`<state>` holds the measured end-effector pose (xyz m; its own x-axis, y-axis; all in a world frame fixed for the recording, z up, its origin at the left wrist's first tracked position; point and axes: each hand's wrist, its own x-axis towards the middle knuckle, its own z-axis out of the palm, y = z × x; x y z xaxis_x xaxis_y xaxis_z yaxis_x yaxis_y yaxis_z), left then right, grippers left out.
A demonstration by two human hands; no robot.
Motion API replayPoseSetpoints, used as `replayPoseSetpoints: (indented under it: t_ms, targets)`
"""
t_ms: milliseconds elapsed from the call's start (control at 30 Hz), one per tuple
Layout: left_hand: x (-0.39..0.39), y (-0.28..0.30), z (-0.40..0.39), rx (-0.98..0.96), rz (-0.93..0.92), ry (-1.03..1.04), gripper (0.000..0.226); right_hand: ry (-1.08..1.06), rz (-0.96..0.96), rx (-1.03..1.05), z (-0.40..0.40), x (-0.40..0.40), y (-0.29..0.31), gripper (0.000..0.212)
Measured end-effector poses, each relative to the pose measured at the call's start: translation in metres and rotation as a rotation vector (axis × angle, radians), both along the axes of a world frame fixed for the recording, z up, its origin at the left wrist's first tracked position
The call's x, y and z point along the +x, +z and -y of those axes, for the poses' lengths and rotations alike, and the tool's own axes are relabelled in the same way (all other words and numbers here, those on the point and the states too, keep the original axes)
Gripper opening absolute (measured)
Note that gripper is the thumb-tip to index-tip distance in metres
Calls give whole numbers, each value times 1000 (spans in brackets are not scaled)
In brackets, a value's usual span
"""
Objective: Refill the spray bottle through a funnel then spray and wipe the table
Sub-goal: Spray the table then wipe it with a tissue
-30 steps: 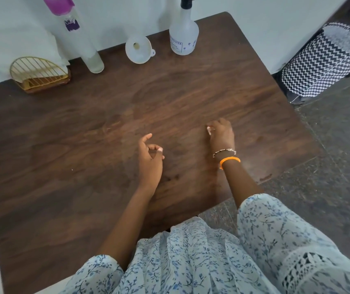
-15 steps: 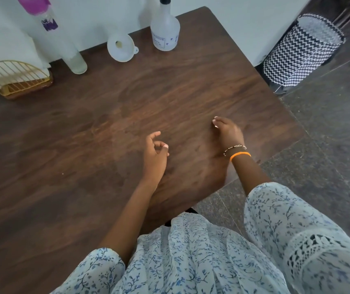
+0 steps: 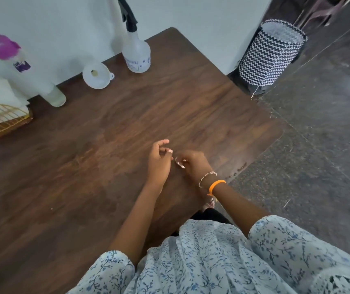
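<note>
Two hands sit close together near the front edge of the surface [image 3: 106, 132], neither holding anything: the left hand [image 3: 159, 161] has loosely curled fingers with thumb near the forefinger, and the right hand [image 3: 193, 164] is loosely curled too, nails toward the left. Well beyond them, by the wall, stand the spray bottle [image 3: 136, 53], its trigger head on, and just left of it the funnel [image 3: 97, 75]; further left is a refill bottle [image 3: 21, 66]. Refilling looks unstarted. Next comes a reach forward to the spray bottle to unscrew its head.
</note>
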<state>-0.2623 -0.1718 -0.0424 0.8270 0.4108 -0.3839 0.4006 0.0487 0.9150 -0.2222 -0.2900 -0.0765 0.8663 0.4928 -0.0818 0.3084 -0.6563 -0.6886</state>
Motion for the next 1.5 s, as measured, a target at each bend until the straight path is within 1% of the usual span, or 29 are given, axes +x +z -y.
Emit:
replayPoseSetpoints:
  t_ms: [67, 100, 133, 200, 333, 433, 567, 633, 733, 867, 967, 1100, 1167, 1267, 1400, 1500]
  targets:
    - [13, 1, 5, 32, -22, -45, 24, -333, -322, 226, 3, 22, 15, 8]
    - [20, 1, 9, 43, -39, -72, 24, -436, -468, 354, 7, 33, 22, 10]
    - [27, 3, 14, 40, -52, -97, 24, -497, -564, 461, 13, 43, 30, 13]
    - [44, 8, 28, -3, -54, -144, 20, -532, -641, 565, 28, 65, 44, 16]
    - [87, 18, 67, -125, -3, -180, 11, -540, -636, 619, 66, 109, 55, 14]
    - [132, 20, 101, -156, 19, -176, 9, -551, -603, 629, 99, 155, 55, 9]
    - [213, 24, 160, -128, 21, -116, 13, -530, -585, 570, 149, 232, 54, 26]
    - [244, 24, 184, -98, 10, -85, 17, -525, -575, 564, 167, 260, 55, 29]
    - [300, 19, 218, -26, -13, -54, 20, -556, -563, 595, 199, 310, 55, 24]
    - [359, 9, 242, -23, -56, -105, 18, -587, -626, 663, 233, 358, 44, 12]
    - [400, -18, 251, -112, -167, -131, 14, -716, -709, 678, 252, 390, 11, 13]
    - [453, -71, 256, -228, -315, -15, 15, -899, -797, 603, 259, 432, -56, 9]
    - [473, -101, 258, -227, -368, 14, 17, -958, -869, 598, 256, 453, -91, 14]
    - [495, -149, 262, -218, -438, 25, 23, -1010, -947, 598, 249, 481, -141, 16]
    - [516, -218, 267, -298, -546, 113, 19, -1039, -966, 536, 245, 508, -209, 12]
    - [529, -257, 268, -288, -581, 99, 19, -1056, -1030, 528, 248, 526, -253, 7]
